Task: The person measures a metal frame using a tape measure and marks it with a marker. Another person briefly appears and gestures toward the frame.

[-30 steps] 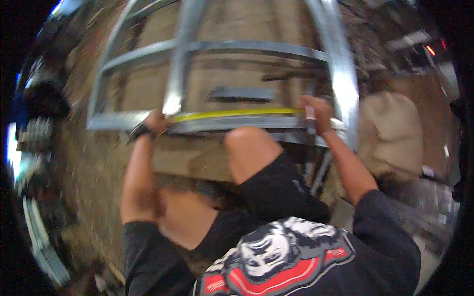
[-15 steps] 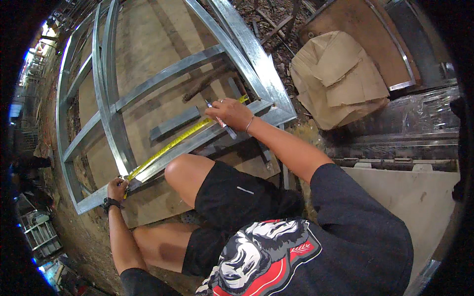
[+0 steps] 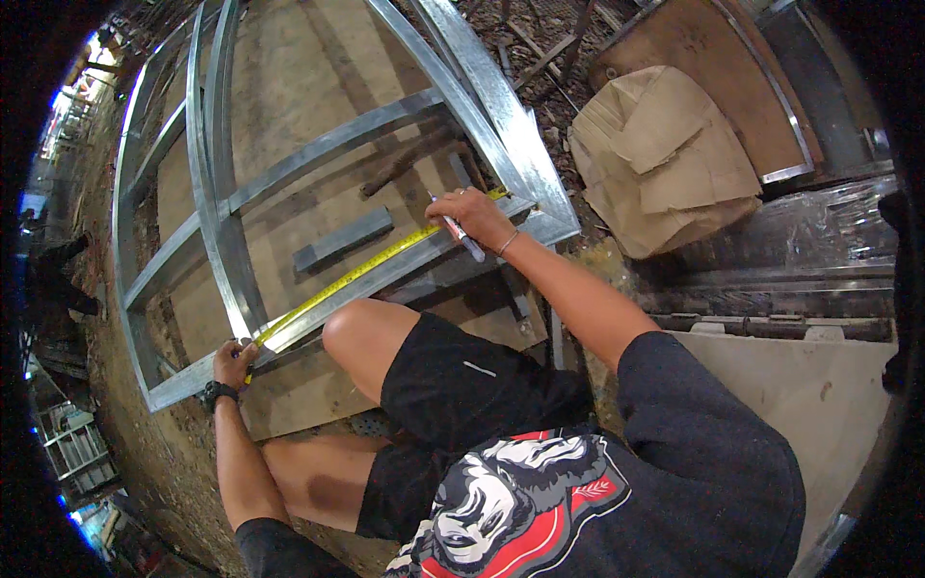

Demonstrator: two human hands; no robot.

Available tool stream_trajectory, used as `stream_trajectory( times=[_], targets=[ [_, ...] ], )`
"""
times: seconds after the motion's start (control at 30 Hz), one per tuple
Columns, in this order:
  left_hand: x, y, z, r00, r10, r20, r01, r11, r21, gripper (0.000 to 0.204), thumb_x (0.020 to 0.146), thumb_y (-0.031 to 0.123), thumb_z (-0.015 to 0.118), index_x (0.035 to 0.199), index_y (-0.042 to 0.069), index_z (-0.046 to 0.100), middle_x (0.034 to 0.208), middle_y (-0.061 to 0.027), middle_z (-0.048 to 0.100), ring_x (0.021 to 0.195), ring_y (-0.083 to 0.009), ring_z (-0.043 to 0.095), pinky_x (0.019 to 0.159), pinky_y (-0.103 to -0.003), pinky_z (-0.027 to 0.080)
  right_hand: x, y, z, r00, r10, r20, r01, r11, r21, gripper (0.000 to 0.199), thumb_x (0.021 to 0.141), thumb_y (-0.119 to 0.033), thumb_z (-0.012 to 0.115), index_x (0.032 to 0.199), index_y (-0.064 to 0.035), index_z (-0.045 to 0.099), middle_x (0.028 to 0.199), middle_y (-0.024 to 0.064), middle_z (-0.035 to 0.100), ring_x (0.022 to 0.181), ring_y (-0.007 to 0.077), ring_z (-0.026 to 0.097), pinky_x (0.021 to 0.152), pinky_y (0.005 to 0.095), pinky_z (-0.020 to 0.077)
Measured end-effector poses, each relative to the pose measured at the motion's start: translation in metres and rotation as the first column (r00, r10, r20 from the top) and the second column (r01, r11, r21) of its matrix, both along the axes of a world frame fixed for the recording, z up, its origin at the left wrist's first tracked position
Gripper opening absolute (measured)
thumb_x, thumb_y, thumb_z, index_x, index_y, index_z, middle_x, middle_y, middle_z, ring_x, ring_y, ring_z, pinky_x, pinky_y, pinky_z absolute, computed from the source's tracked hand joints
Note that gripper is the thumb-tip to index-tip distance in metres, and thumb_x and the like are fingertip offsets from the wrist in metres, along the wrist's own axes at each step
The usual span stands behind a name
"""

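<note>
Person crouching over a galvanised steel frame (image 3: 318,164), stretching a yellow tape measure (image 3: 371,270) along its near rail.

Frame is lying flat, filling the view from nine to one o'clock; crumpled brown paper bags (image 3: 665,159) are sitting at two o'clock. Tape is running diagonally between both hands. Left hand (image 3: 233,363), at eight o'clock, is curling closed around the tape's end. Right hand (image 3: 472,217), near centre, is pressing the tape down while gripping a white marker (image 3: 461,236).

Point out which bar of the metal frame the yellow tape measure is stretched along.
The near bottom rail, the one closest to the knee. The yellow tape measure lies along it, from the left hand to the right hand; the other bars are bare.
</note>
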State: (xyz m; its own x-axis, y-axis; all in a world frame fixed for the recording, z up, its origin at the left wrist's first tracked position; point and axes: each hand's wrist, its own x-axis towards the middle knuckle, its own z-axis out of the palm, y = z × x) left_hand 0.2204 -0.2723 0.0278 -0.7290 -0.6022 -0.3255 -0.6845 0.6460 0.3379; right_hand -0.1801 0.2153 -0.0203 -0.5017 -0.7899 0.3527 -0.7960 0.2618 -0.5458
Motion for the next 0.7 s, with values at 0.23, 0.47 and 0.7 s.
stream_trajectory(
  times=[0.23,0.47,0.7],
  targets=[
    [0.002,-0.002,-0.019,0.992,0.054,-0.118,-0.041,0.993,0.108,0.044,0.087,0.035,0.086,0.076,0.001,0.061,0.066,-0.0041,0.054,0.065,-0.0146,0.047,0.061,-0.036,0.043,0.003,0.006,0.001,0.999,-0.037,-0.04,0.035,0.999,-0.04,0.009,0.093,-0.018,0.069,0.101,-0.0186,0.072,0.09,0.0026,0.072,0.089,0.0263,0.071,0.079,0.0411,0.0511],
    [0.008,-0.004,-0.022,0.991,0.054,-0.124,-0.039,0.992,0.119,0.04,0.089,0.031,0.085,0.078,0.002,0.059,0.065,-0.0017,0.054,0.063,-0.0125,0.048,0.059,-0.036,0.042,0.004,0.007,0.008,0.999,-0.038,-0.028,0.038,0.999,-0.017,0.011,0.094,-0.022,0.068,0.104,-0.0176,0.071,0.092,0.0026,0.071,0.092,0.0255,0.071,0.085,0.042,0.051],
    [-0.011,0.002,-0.013,0.998,-0.003,0.06,-0.01,0.977,0.214,0.049,0.09,0.049,0.079,0.094,0.001,0.077,0.078,-0.0151,0.074,0.072,-0.0208,0.068,0.067,-0.042,0.052,-0.02,0.016,-0.03,0.988,0.087,0.128,-0.068,0.986,-0.152,0.033,0.089,-0.011,0.064,0.119,-0.0121,0.077,0.119,0.0085,0.078,0.111,0.0288,0.072,0.098,0.0416,0.052]
  ],
)
